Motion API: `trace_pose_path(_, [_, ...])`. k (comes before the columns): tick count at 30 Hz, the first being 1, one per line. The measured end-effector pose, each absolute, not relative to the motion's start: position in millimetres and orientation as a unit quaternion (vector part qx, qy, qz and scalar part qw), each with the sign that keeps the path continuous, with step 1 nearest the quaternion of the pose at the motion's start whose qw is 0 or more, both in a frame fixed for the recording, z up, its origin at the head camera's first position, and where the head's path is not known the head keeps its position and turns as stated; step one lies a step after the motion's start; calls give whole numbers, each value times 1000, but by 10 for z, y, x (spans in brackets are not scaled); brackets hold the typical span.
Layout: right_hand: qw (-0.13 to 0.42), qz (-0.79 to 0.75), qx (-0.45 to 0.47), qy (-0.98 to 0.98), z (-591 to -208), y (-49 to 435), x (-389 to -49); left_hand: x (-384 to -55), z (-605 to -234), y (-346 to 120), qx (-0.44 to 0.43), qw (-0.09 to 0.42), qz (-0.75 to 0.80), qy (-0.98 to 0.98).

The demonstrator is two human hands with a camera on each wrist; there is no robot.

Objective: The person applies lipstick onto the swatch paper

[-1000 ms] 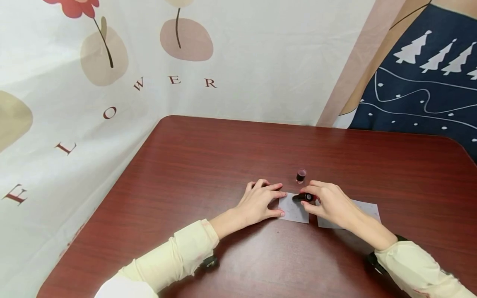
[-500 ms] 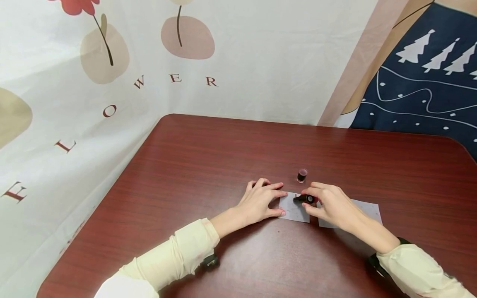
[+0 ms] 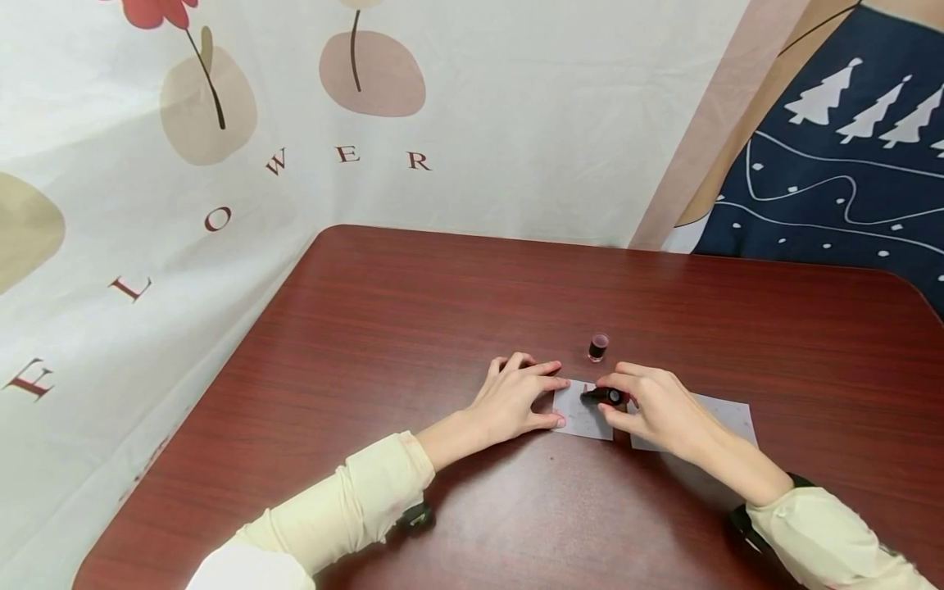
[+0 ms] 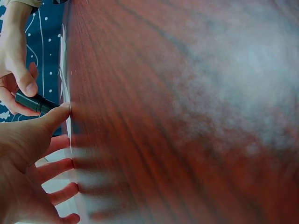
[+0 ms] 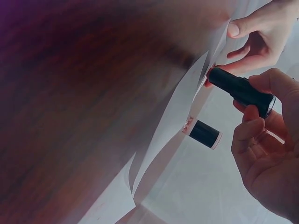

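Note:
My right hand [image 3: 660, 406] pinches a black lipstick tube [image 3: 608, 396] between thumb and fingers. The tube is tilted, its narrow end at a small white sheet of paper [image 3: 578, 418]. A short reddish mark shows on that sheet beside the tube's end. My left hand [image 3: 509, 401] lies with fingers spread, thumb and forefinger touching the sheet's left edge. In the right wrist view, the lipstick tube [image 5: 243, 91] shows a stepped black body; its tip is hard to make out. A small cap-like cylinder [image 3: 598, 347], dark with a clear pinkish top, stands just behind the sheet.
A second white sheet [image 3: 726, 416] lies under and beyond my right hand, partly covered by it. Both rest on a reddish-brown wooden table [image 3: 413, 303]. A white printed curtain [image 3: 516, 131] hangs behind and to the left, and a dark blue patterned cloth [image 3: 833, 188] hangs at the right.
The lipstick tube's end has shifted slightly toward me on the sheet, and the reddish mark is more visible now. My left hand has stayed in place.

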State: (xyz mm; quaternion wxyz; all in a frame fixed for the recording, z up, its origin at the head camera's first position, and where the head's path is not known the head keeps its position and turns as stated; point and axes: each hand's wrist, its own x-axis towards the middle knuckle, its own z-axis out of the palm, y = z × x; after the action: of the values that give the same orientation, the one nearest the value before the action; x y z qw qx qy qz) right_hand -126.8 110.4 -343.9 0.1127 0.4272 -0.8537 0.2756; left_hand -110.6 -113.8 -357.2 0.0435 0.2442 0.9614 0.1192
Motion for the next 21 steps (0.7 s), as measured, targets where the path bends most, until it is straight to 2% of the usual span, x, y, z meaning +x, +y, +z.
trace_pose_path(21, [110, 262, 437, -853, -3459, 1103, -1247, -1096, -3580, -1161, 248, 35, 123, 960])
